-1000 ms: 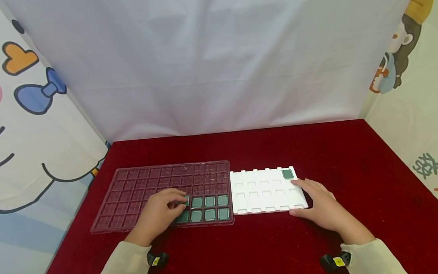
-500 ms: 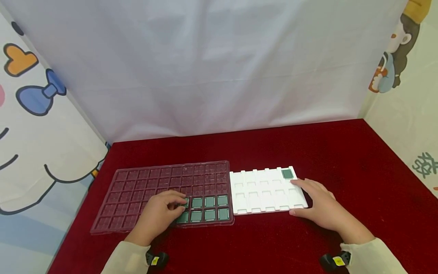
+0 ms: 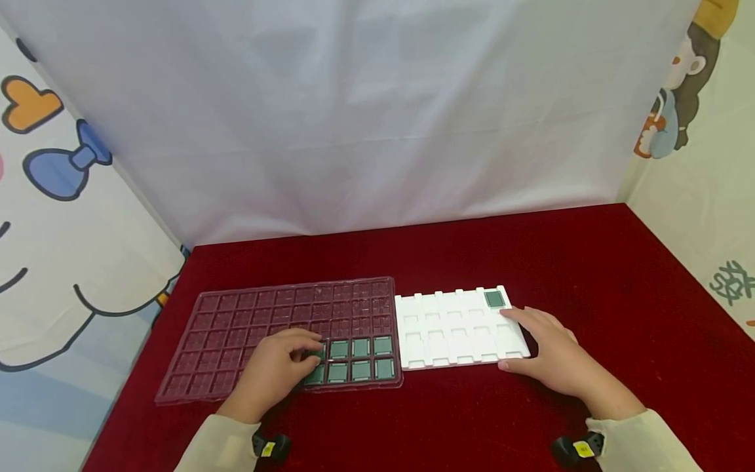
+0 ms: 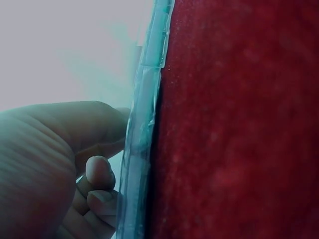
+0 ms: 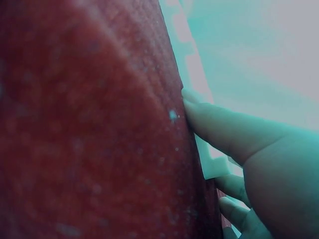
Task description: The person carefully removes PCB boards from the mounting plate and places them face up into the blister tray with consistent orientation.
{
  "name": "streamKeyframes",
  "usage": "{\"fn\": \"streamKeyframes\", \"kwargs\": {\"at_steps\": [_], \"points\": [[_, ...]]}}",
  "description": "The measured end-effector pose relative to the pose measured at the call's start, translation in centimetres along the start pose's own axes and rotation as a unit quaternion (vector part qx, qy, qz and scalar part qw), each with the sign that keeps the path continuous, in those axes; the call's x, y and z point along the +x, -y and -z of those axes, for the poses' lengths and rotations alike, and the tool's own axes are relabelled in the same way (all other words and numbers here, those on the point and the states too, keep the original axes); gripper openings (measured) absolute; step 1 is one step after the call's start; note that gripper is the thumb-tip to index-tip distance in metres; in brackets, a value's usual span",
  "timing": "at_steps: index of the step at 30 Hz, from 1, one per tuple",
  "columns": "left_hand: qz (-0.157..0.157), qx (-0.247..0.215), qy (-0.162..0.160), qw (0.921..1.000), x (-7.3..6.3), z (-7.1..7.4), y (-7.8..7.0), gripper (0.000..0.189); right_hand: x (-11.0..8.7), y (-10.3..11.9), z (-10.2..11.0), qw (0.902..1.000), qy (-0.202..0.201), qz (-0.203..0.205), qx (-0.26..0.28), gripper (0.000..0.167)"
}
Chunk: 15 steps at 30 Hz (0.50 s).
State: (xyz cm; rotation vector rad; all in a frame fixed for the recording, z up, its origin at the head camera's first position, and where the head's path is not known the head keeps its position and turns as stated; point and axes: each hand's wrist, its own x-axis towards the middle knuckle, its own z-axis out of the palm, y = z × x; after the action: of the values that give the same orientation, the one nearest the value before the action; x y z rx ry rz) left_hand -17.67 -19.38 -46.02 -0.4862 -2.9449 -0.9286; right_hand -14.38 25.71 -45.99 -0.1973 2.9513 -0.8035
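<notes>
My left hand [image 3: 277,367] reaches over the purple-tinted clear plastic tray [image 3: 236,347]. Its thumb and index finger pinch at a small green circuit chip [image 3: 322,351] in the second row from the front, mostly covered by the fingers. Several like chips, such as a front-row chip [image 3: 361,371], sit in pockets to the right. My right hand [image 3: 551,354] holds the right side of a white tray [image 3: 457,328], thumb at the front corner and index finger at the side edge. One green chip [image 3: 494,299] lies in its far right pocket. In the left wrist view, the clear tray's edge [image 4: 142,114] hides the fingertips.
Both trays lie side by side on a red cloth-covered table [image 3: 448,419]. Behind it hangs a white curtain [image 3: 377,118]. Printed cloth panels stand at the left [image 3: 65,216] and right [image 3: 696,196].
Both hands keep almost the same places, with the left fingers still at the same chip. The head view has shifted very slightly.
</notes>
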Motion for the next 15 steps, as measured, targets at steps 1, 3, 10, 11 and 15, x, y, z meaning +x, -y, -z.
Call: {"fn": "streamKeyframes", "kwargs": {"at_steps": [1,3,10,11,15], "points": [[-0.001,0.0,0.0,1.0,0.0,0.01,0.01,0.018,0.0,-0.01,0.0,1.0,0.0,0.0,0.0,0.091],[-0.006,0.002,-0.001,1.0,0.0,0.02,0.02,0.018,-0.01,-0.03,-0.01,1.0,-0.001,0.0,0.001,0.091],[-0.015,0.006,-0.008,0.9998,0.07,-0.01,-0.03,0.018,0.0,-0.13,0.03,1.0,-0.001,0.005,0.004,0.091],[-0.015,0.005,-0.008,0.9998,0.08,-0.01,-0.06,0.018,0.01,-0.13,0.05,1.0,-0.001,0.005,0.004,0.091],[-0.02,-0.001,-0.017,0.9996,0.11,0.0,-0.61,0.019,0.03,-0.12,0.06,1.0,0.0,0.005,0.005,0.091]]}}
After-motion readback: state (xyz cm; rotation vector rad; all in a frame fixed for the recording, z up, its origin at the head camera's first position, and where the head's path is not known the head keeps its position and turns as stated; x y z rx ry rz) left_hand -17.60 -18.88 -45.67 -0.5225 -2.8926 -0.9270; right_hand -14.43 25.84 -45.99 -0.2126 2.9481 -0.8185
